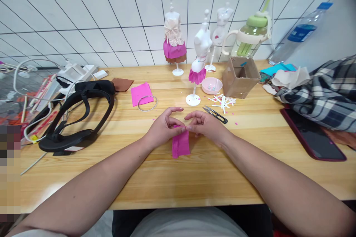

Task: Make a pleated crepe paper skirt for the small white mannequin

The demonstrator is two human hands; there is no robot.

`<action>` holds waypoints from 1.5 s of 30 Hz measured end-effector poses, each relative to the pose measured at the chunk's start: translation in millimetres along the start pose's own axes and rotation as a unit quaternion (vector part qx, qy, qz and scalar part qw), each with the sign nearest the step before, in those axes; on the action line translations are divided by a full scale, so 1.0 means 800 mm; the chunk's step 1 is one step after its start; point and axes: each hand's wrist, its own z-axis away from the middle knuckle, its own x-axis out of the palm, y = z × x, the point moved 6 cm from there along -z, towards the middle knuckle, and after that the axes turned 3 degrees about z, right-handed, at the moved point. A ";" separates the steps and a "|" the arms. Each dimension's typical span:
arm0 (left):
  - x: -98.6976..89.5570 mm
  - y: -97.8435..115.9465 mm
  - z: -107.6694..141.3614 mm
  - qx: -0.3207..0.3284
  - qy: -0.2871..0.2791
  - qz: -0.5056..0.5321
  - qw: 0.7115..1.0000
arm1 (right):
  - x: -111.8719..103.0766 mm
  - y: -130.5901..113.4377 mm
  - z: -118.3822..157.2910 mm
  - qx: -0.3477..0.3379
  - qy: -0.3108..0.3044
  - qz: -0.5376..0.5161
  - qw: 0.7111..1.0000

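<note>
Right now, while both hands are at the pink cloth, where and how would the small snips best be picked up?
Probably by the black handle, pinched across its sides, coming from above and the right. The snips lie flat on the table, pointed blades toward the far left, handle toward the near right, so that approach keeps fingertips off the points.

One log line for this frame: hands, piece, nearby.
left hand: pinching pink piece | right hand: fingertips at its top edge | nearby: snips, pink-skirted mannequin
</note>
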 end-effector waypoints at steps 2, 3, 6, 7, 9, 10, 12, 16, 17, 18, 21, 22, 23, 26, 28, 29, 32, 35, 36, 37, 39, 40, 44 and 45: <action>0.000 -0.002 -0.001 -0.004 -0.002 0.018 1.000 | -0.001 -0.002 0.001 -0.005 0.009 -0.001 1.000; 0.000 -0.003 -0.001 -0.004 -0.004 0.022 1.000 | -0.001 -0.003 0.001 -0.010 0.012 0.003 1.000; 0.000 -0.003 -0.001 0.007 -0.003 0.014 1.000 | 0.000 -0.005 0.003 -0.022 0.017 0.023 0.999; 0.000 -0.002 -0.001 0.011 -0.002 0.012 1.000 | 0.001 -0.006 0.003 -0.027 0.018 0.028 0.999; 0.001 -0.001 0.000 0.016 -0.003 0.011 1.000 | 0.001 -0.007 0.003 -0.034 0.019 0.029 0.999; 0.001 0.000 0.001 0.019 -0.004 0.011 1.000 | 0.002 -0.007 0.003 -0.036 0.018 0.027 0.999; 0.001 0.002 0.002 0.024 -0.006 0.006 1.000 | 0.002 -0.006 0.003 -0.040 0.014 0.022 0.999; 0.002 0.007 0.003 0.030 0.002 0.008 1.000 | 0.002 -0.006 0.004 -0.044 0.016 0.019 0.999; 0.002 0.007 0.003 0.027 0.005 0.014 1.000 | 0.002 -0.006 0.004 -0.046 0.021 0.023 0.998; 0.002 0.008 0.003 0.024 0.009 0.021 0.999 | 0.002 -0.006 0.004 -0.048 0.025 0.029 0.998; 0.001 0.009 0.003 0.017 0.018 0.035 0.999 | 0.001 -0.007 0.004 -0.050 0.032 0.035 0.998; 0.001 0.009 0.003 0.017 0.020 0.040 0.999 | 0.000 -0.007 0.003 -0.048 0.029 0.028 0.998; 0.000 0.009 0.003 0.017 0.024 0.046 0.999 | 0.000 -0.007 0.003 -0.045 0.025 0.018 0.999; -0.004 0.007 0.001 0.015 0.042 0.070 0.997 | -0.004 -0.008 0.004 -0.028 0.019 -0.005 0.999; -0.007 0.006 0.000 0.015 0.054 0.080 0.995 | -0.006 -0.009 0.005 -0.020 0.023 -0.001 1.000; -0.007 0.006 0.000 0.016 0.056 0.080 0.995 | -0.007 -0.010 0.006 -0.018 0.023 0.006 1.000; -0.006 0.006 0.000 0.016 0.055 0.065 0.996 | -0.005 -0.010 0.007 -0.016 0.024 0.032 0.999; -0.004 0.007 0.002 0.017 0.052 0.044 0.998 | -0.004 -0.009 0.006 -0.019 0.028 0.065 0.997; -0.003 0.007 0.002 0.018 0.051 0.035 0.998 | -0.003 -0.009 0.006 -0.024 0.031 0.081 0.996; -0.003 0.008 0.003 0.021 0.051 0.025 0.998 | -0.002 -0.010 0.006 -0.032 0.034 0.098 0.994; -0.003 0.009 0.003 0.029 0.054 0.002 0.998 | -0.001 -0.013 0.007 -0.051 0.042 0.136 0.988; -0.003 0.009 0.004 0.032 0.057 -0.009 0.998 | 0.000 -0.014 0.008 -0.059 0.045 0.154 0.985; -0.004 0.010 0.004 0.036 0.069 -0.026 0.997 | 0.001 -0.017 0.009 -0.074 0.051 0.197 0.976; -0.004 0.009 0.004 0.037 0.071 -0.029 0.996 | 0.001 -0.017 0.009 -0.076 0.054 0.203 0.975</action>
